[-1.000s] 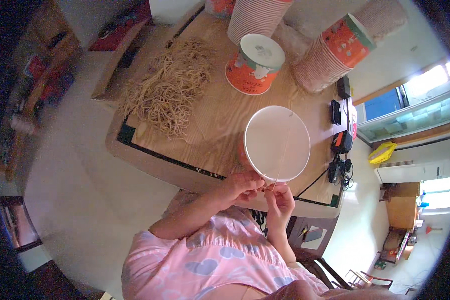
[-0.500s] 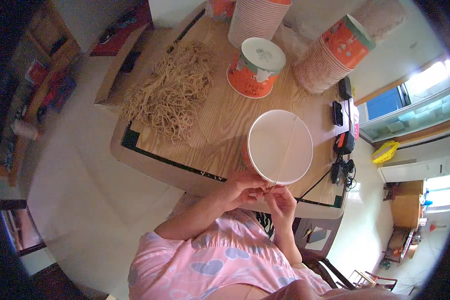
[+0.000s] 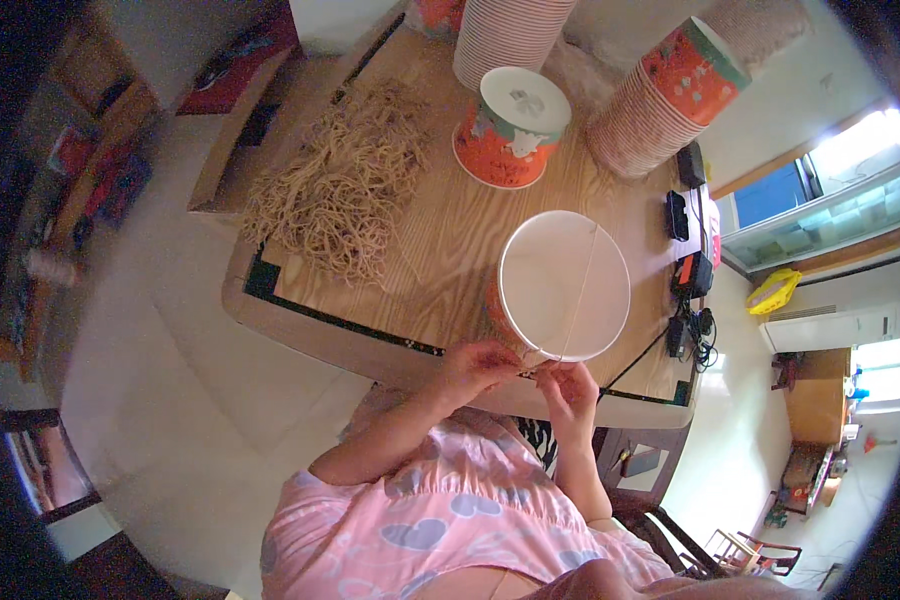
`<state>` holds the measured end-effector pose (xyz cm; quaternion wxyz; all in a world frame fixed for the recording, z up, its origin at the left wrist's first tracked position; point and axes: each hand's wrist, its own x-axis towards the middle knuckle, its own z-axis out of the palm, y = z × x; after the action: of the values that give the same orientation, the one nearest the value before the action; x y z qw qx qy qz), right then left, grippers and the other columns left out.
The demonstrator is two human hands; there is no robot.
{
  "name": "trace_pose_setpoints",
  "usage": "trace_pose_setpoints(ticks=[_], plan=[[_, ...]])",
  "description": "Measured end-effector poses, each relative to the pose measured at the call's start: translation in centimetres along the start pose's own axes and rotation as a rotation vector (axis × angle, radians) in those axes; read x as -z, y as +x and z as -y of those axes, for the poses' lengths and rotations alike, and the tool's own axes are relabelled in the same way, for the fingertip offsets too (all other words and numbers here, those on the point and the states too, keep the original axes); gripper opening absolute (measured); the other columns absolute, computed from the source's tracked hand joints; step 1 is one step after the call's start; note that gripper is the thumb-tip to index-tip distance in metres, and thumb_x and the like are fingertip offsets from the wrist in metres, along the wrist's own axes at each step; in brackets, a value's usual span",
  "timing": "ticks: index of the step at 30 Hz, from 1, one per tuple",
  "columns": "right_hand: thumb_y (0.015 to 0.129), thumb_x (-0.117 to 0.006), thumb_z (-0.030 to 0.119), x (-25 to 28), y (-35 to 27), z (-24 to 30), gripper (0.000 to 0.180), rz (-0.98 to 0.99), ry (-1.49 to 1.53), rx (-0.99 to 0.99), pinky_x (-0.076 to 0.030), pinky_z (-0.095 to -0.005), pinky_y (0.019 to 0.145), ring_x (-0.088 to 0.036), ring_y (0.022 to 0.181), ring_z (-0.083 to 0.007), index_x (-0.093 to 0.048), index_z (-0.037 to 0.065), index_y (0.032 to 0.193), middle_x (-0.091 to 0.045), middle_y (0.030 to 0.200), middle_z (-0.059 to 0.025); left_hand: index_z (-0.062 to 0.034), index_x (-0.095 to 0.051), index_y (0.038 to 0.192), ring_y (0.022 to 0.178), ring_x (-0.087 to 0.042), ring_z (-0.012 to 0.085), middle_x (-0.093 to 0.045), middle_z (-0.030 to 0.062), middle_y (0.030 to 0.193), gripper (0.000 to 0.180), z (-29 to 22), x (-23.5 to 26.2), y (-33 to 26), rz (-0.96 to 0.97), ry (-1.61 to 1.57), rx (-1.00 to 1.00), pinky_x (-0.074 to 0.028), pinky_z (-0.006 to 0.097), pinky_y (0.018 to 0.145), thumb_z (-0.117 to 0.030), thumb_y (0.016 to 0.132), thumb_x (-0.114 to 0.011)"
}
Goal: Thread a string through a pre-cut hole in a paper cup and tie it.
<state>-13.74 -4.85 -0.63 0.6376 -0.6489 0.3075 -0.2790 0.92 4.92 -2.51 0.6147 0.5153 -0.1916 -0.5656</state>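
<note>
A large paper tub (image 3: 545,275), white inside with an orange outer wall, sits at the table's near edge, its mouth tilted toward me. A thin tan string (image 3: 581,285) runs across the mouth from the far rim to the near rim. At the near rim, my left hand (image 3: 473,374) pinches the string, its fingers closed. Just to its right, my right hand (image 3: 570,395) also has its thumb and fingertips together on the string. Small loops or ends of string show between the two hands; whether they form a knot is too small to tell.
A heap of tan strings (image 3: 345,190) lies on the table (image 3: 450,250) at left. Behind the tub stands an upside-down orange and green tub (image 3: 510,150). Stacks of tubs (image 3: 660,100) rise at the back. Black adapters and cables (image 3: 688,275) line the right edge.
My hands have moved slightly apart, the left one leftward and the right one a little rightward. The tub's mouth appears slightly higher and further right in view.
</note>
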Motion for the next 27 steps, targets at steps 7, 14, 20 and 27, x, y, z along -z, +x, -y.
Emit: trace_pose_setpoints(ticks=[7, 14, 20, 27], plan=[[0.082, -0.056, -0.003, -0.4, -0.2, -0.1, 0.008, 0.01, -0.038, -0.016, -0.044, -0.022, 0.069, -0.055, 0.074, -0.0093, -0.055, 0.0, 0.089, -0.06, 0.083, -0.0034, -0.0037, -0.063, 0.09, 0.07, -0.055, 0.0067, -0.062, 0.0013, 0.078, 0.015, -0.7, -0.6, -0.1, 0.029, -0.035, -0.097, -0.044, 0.021, 0.061, -0.014, 0.08, -0.066], [0.081, -0.055, -0.005, -0.1, -0.1, 0.0, 0.008, -0.016, 0.029, -0.006, -0.044, -0.0231, 0.069, -0.055, 0.076, -0.0102, -0.053, 0.0, 0.087, -0.059, 0.086, -0.0045, -0.002, -0.062, 0.086, 0.072, -0.058, 0.0087, -0.063, 0.0022, 0.08, 0.013, -0.7, -0.4, -0.3, -0.018, 0.103, -0.144, -0.047, 0.023, 0.069, -0.013, 0.08, -0.066], [0.081, -0.055, -0.005, -0.2, -0.1, 0.0, 0.008, 0.006, 0.014, -0.018, -0.044, -0.0235, 0.07, -0.055, 0.076, -0.0109, -0.052, 0.0, 0.088, -0.058, 0.085, -0.0049, -0.0019, -0.063, 0.085, 0.072, -0.057, 0.0081, -0.063, 0.0015, 0.077, 0.012, 1.4, -0.4, 1.0, -0.001, 0.185, -0.243, -0.047, 0.024, 0.067, -0.012, 0.079, -0.066], [0.081, -0.054, -0.005, 0.1, -0.1, -0.6, 0.008, 0.012, 0.016, 0.021, -0.044, -0.0225, 0.068, -0.055, 0.074, -0.0101, -0.052, 0.0, 0.087, -0.058, 0.084, -0.0045, -0.0019, -0.064, 0.089, 0.073, -0.057, 0.0074, -0.065, 0.0022, 0.081, 0.013, 0.0, 0.2, -0.1, -0.001, 0.275, -0.2, -0.048, 0.023, 0.068, -0.01, 0.079, -0.066]])
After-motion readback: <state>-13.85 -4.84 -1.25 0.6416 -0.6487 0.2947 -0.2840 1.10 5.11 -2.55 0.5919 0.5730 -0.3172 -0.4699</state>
